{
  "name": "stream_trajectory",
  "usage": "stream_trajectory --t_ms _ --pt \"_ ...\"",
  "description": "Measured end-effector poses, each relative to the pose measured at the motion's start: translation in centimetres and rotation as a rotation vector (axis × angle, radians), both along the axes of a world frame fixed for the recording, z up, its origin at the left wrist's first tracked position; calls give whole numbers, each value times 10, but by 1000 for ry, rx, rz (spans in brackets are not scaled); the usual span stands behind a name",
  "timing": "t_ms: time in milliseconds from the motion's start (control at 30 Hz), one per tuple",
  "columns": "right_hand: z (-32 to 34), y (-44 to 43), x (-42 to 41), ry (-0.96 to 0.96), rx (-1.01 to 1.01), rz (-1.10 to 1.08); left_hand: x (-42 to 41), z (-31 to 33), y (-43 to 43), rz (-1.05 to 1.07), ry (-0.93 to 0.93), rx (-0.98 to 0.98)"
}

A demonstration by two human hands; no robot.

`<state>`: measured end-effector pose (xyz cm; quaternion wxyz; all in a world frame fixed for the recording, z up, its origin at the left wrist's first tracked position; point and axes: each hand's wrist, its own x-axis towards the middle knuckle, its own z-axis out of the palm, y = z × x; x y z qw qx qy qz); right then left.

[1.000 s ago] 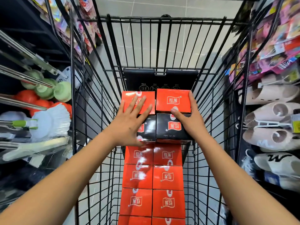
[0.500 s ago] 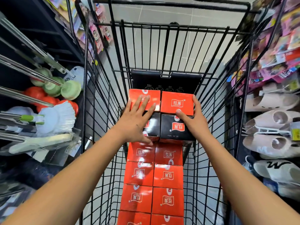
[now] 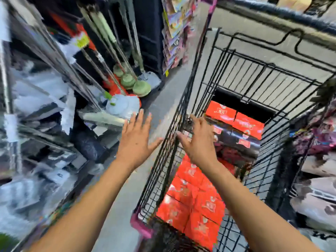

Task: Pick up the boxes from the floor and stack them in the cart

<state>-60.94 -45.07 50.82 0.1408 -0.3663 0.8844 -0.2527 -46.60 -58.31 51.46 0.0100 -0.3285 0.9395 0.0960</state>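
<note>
Aisle (image 3: 169, 95) blurred; left hand (image 3: 135, 140) now outside cart (image 3: 163, 171).

Red boxes (image 3: 190, 200) with white markings fill the black wire cart (image 3: 181, 110); pale green plungers (image 3: 135, 84) hang nearby.

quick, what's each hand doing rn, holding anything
Left hand: open, fingers spread, holding nothing, outside the cart.
Right hand: open, holding nothing, over the cart.

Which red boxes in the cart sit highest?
The two red boxes side by side at the far end of the cart, raised on a dark-sided layer. The other red boxes lie lower, in flat rows nearer the person.
</note>
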Motion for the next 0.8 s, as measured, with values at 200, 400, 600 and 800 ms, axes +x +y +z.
stream_trajectory --t_ms 200,400,600,800 --pt "59 -75 201 20 -81 434 246 66 -16 367 29 -84" --pt "104 -106 408 15 -167 739 475 117 25 664 20 -177" --pt "128 -67 668 -65 -169 1173 714 149 167 1103 -36 -198" --pt "117 4 835 -106 -61 1544 837 146 316 1514 -48 -146"
